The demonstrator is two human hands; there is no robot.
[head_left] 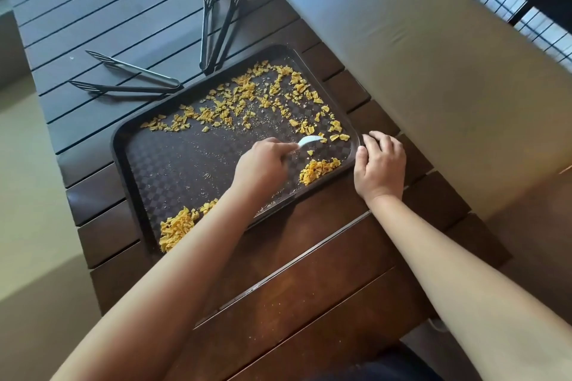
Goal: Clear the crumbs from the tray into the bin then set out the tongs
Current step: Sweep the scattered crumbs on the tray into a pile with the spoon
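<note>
A dark brown tray [136, 145] with a checkered pattern lies on a dark wooden slatted table [309, 257]. Yellow-orange crumbs [247, 96] are spread in a long band along the far part of the tray. Two denser heaps are also there: one heap [320, 168] near the right corner on the near side, and another heap [178, 227] at the near left corner, partly hidden by the left forearm.

The left hand [263, 165] is over the tray, with the fingers curled around a small white tool [306, 142]. It is blurred, so I cannot tell exactly what it is. Its tip is on the tray surface, just beside some loose crumbs near the right edge.

The right hand [380, 161] rests on the right rim of the tray. Its fingers bend over the edge and the thumb touches the rim, so it holds the tray.

Beyond the tray, two pairs of black tongs lie on the table. One pair [130, 79] is to the far left, with its arms spread. The other pair [216, 25] points away, and its hinge end is just beside the far rim of the tray. A beige cushioned bench [418, 56] stands along the right side of the table.
</note>
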